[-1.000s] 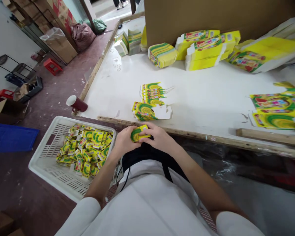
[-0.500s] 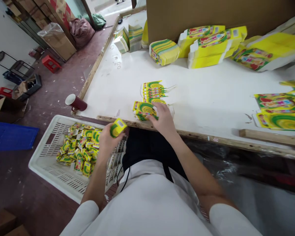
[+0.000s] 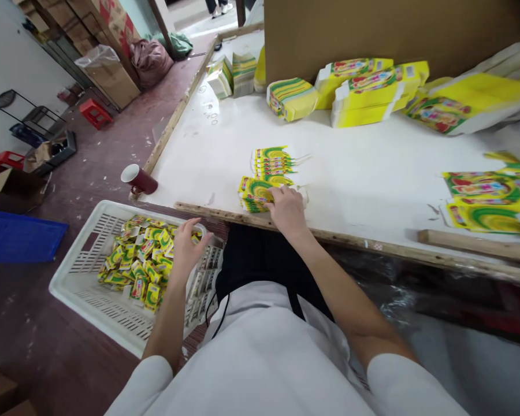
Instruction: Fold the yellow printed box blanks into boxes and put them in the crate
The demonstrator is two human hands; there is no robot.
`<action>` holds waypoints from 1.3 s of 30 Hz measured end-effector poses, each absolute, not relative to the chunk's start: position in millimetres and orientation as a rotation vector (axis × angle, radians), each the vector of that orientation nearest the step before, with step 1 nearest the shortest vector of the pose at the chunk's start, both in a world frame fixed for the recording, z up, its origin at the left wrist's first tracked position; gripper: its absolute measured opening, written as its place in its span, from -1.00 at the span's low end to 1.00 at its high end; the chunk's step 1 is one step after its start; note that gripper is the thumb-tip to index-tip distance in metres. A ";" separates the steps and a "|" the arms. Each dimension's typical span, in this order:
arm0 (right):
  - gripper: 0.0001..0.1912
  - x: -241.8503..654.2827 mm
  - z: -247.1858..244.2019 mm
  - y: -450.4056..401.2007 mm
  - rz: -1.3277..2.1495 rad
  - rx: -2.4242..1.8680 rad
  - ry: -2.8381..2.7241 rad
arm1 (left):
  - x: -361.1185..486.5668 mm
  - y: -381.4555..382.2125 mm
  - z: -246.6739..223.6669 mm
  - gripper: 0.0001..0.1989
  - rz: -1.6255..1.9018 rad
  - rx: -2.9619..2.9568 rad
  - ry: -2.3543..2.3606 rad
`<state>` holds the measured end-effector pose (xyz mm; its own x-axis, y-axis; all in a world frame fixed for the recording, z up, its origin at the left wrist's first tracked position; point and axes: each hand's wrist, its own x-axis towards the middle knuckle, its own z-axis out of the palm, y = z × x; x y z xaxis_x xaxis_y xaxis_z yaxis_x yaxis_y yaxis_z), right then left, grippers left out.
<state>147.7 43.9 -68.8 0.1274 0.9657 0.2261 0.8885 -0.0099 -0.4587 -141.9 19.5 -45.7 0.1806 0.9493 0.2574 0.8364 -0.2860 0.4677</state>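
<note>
With its box released, the left hand (image 3: 188, 249) spreads empty, thus free; at two o'clock, the right hand (image 3: 288, 212) curls on flattened cartons (image 3: 252, 192), hold unclear.

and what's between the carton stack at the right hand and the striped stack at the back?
Head view: an overlapping row of cartons just behind the carton stack, then white tabletop up to the striped stack.

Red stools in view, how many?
2. One red stool is on the floor at upper left, near the carton topped with clear plastic; the other is farther left, beside the gray tray. Clutter may hide more.
</note>
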 end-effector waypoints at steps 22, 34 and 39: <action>-0.49 101.7 -41.5 -15.4 1.247 -0.874 -1.170 | 6.6 22.7 -23.4 -0.42 1.448 0.895 0.820; -0.53 92.7 -49.2 -19.2 1.164 -1.069 -0.978 | -7.4 11.7 -35.3 -0.51 1.397 1.273 1.047; -0.52 93.7 -44.0 -22.0 1.149 -1.021 -0.992 | -12.6 11.5 -39.0 -0.49 1.364 1.405 1.075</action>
<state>93.7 -22.0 -44.0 0.1349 0.9873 0.0840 -0.2272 0.1134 -0.9672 -12.6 11.5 -39.0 0.0239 0.9703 0.2407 0.0073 -0.2409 0.9705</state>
